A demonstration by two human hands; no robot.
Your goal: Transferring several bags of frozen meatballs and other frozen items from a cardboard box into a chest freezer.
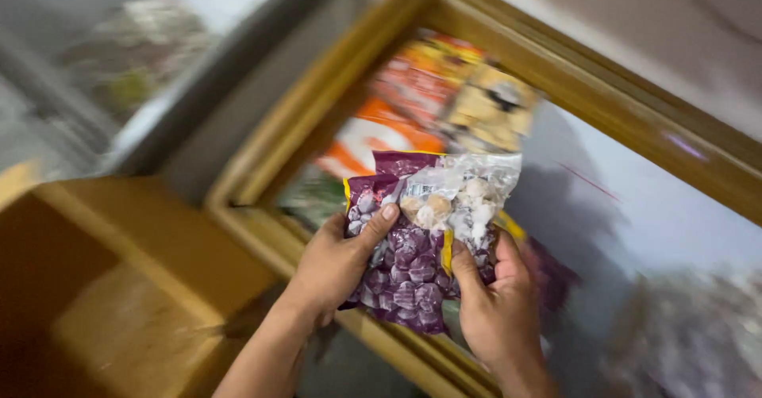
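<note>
My left hand (337,261) and my right hand (496,303) both grip a purple plastic bag (409,275) of small round frozen pieces, held upright above the edge of a chest freezer. A clear bag of pale round pieces (456,199) lies against its top, pinned under my left thumb. Inside the freezer, behind the bags, sit blurred orange and yellow packets (432,100).
The freezer has a gold-coloured rim (262,235) and a sliding glass lid (635,207) on the right. An open brown cardboard box (119,287) stands at the lower left. A second glass-topped case (135,49) lies at the upper left.
</note>
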